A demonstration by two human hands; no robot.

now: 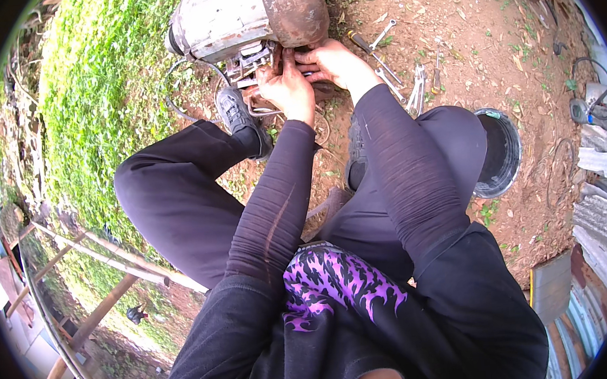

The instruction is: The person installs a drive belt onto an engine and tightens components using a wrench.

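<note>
A rusty, silver-grey machine with a cylindrical body (229, 26) and a brown rusted end (294, 7) lies at the top centre. Beneath it is a metal bracket assembly (246, 67). My left hand (286, 88) works against this assembly, fingers bent around a part too hidden to name. My right hand (330, 68) reaches in from the right, its fingers curled at the underside of the machine beside my left fingers; what they hold is hidden. A screwdriver (359, 42) and several wrenches (418, 86) lie on the dirt to the right of my right hand.
I sit with bent knees on dirt beside grass (84, 78). A dark bucket (500, 179) stands by my right knee. A cable (170, 90) loops left of the machine. Corrugated sheets (595, 239) line the right edge; wooden poles (108, 309) are at lower left.
</note>
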